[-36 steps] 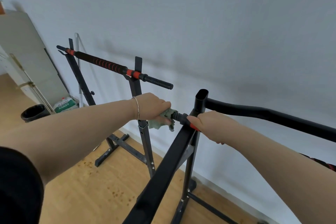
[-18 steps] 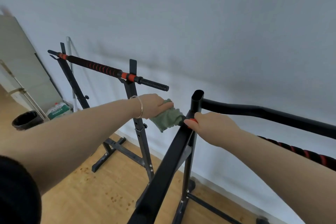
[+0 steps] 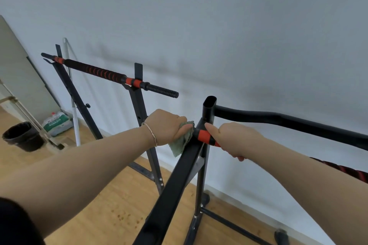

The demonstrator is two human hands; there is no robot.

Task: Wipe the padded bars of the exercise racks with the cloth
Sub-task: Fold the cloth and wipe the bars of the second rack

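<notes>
The left hand (image 3: 166, 126) is closed around a green cloth (image 3: 182, 141) and presses it on the end of the near bar (image 3: 206, 137), just where the bar passes the black post (image 3: 208, 113) of the near rack; a corner of the cloth hangs loose below the fist. The right hand (image 3: 238, 141) is wrapped around the same bar just beside the orange band, thumb lying along the top; it holds the bar and nothing else. Further right the red-and-black padding (image 3: 346, 171) of this bar shows below the right forearm; most of it is hidden.

The step in hand seems to be the wipe of this bar's end; to do it well the cloth should go all around the bar, not only on the upper side, so the left hand should turn a little as it slides. The right hand should keep the bar from rolling in its rests; it also covers a part of the bar, so it must shift later and that part must be wiped too. The loose corner could catch between bar and post; better to gather it into the palm.

The far bar (image 3: 99, 71) lies on the second rack (image 3: 139, 103) near the wall, well apart from both hands; I judge it is left for another pass.
</notes>
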